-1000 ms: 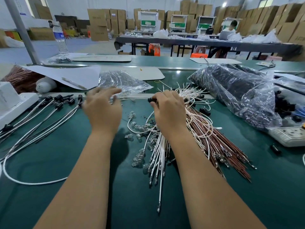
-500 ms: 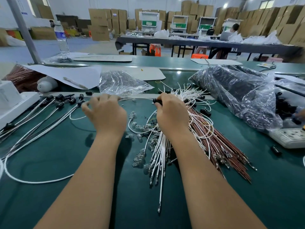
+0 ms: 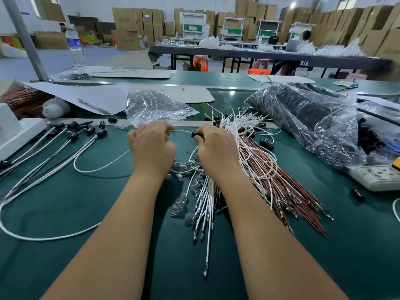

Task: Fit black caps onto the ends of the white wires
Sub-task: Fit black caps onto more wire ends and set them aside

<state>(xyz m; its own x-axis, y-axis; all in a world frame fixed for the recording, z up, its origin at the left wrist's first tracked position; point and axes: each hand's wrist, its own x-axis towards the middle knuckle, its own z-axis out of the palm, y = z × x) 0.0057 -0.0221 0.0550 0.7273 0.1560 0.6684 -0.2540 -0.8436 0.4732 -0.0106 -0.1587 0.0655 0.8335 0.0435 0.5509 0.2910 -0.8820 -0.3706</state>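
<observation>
I saw the left hand (image 3: 152, 146) knuckles-up, fingers curled round a white wire (image 3: 183, 131), while the right hand (image 3: 216, 148) beside it pinched a black cap (image 3: 197, 134) at that wire's end, both just above the green table (image 3: 65, 245). Capped wires (image 3: 71, 137) lay to the left, a loose wire bundle (image 3: 255, 169) under the right wrist, cardboard boxes (image 3: 127, 29) stacked behind.

Two bare arms come up from the bottom of the frame. The left hand (image 3: 151, 146) and right hand (image 3: 216, 150) seem to wear nothing.
</observation>
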